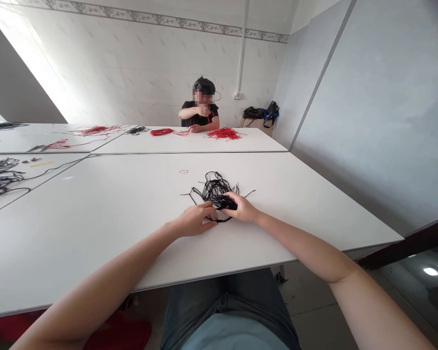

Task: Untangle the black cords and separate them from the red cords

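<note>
A loose bundle of thin black cords (217,189) lies on the white table (131,209), with several ends sticking out at both sides. My right hand (241,208) is closed round the bundle's right part, thumb and fingers pinching the cords. At the bundle's lower left, my left hand (198,218) has its thumb and fingers curled together on a black cord. That cord curves along the near side of the bundle between both hands.
A small red loop (183,171) lies beyond the bundle. More black cords (2,180) spread at the far left. Across the table a person (200,109) handles red cord, between red piles (225,133). Bags (261,114) rest by the wall. The table's front edge is near my lap.
</note>
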The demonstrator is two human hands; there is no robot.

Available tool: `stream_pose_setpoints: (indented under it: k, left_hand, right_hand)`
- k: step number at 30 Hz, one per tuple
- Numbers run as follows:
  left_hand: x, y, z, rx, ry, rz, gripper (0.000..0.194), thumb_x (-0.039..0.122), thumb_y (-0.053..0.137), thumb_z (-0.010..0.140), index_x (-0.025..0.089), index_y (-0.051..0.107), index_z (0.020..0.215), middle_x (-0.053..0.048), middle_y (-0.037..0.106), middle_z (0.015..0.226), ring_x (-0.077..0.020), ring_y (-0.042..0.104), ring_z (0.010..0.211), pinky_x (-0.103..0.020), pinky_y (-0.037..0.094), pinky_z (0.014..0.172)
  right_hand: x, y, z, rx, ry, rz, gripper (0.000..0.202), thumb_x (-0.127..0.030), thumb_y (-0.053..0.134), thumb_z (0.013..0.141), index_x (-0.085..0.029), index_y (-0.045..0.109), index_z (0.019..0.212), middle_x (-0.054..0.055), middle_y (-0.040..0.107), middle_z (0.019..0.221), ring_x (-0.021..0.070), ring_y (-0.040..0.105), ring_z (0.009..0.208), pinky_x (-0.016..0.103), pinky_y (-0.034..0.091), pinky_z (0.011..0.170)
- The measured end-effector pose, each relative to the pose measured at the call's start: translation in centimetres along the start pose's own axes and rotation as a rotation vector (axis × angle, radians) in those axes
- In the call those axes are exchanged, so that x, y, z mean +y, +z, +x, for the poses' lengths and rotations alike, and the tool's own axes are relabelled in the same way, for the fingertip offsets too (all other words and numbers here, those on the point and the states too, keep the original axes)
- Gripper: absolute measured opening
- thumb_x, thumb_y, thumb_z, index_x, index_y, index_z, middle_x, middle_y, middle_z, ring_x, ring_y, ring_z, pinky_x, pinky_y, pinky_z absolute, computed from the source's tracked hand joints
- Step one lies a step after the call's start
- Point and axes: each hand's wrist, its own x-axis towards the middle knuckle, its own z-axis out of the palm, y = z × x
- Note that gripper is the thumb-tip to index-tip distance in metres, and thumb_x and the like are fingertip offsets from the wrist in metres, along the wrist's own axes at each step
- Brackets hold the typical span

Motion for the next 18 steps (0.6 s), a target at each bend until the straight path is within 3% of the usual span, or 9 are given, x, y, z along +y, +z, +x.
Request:
stream_pose_setpoints:
  k: [3, 9, 14, 18]
  left_hand:
    - [-0.2, 0.2, 0.2, 0.018, -0.014, 0.013, 0.012, 0.027, 0.052, 0.085, 0.022, 0.063, 0.085, -0.001, 0.062, 0.09, -0.012, 0.055, 0.06, -0.025, 0.039, 0.056]
    - [-1.0, 1.1, 0.6, 0.172, -0.1, 0.0, 0.017, 0.028, 0.044, 0.09, 0.021, 0.06, 0.091, -0.004, 0.061, 0.089, -0.0149, 0.056, 0.067, -0.026, 0.038, 0.059]
    - [-0.8, 1.2, 0.8, 0.216, -0.158, -0.111, 0.012, 0.031, 0.051, 0.085, 0.02, 0.056, 0.085, -0.001, 0.061, 0.082, -0.0124, 0.052, 0.061, -0.025, 0.039, 0.059]
    - [-0.6, 1.0, 0.8, 0.265, -0.256, -0.236, 0.025, 0.043, 0.053, 0.084, 0.019, 0.057, 0.079, -0.002, 0.061, 0.076, -0.0137, 0.053, 0.062, -0.026, 0.042, 0.058]
  right_hand:
    - [0.0, 0.1, 0.0, -0.028, 0.009, 0.01, 0.037, -0.028, 0.067, 0.077, -0.019, 0.054, 0.11, 0.006, 0.065, 0.103, 0.0207, 0.062, 0.096, 0.034, 0.047, 0.085]
    - [-0.2, 0.1, -0.1, -0.08, 0.035, -0.003, 0.052, -0.038, 0.073, 0.073, -0.021, 0.05, 0.117, 0.005, 0.063, 0.097, 0.0216, 0.06, 0.092, 0.035, 0.047, 0.082]
    - [-0.4, 0.2, -0.2, -0.005, 0.076, 0.005, 0.048, -0.036, 0.074, 0.069, -0.023, 0.043, 0.102, 0.001, 0.057, 0.087, 0.0196, 0.057, 0.084, 0.034, 0.046, 0.077]
    - [-0.5, 0.3, 0.0, 0.067, 0.122, 0.137, 0.049, -0.039, 0.072, 0.071, -0.024, 0.034, 0.1, -0.001, 0.058, 0.083, 0.0183, 0.06, 0.079, 0.033, 0.047, 0.075]
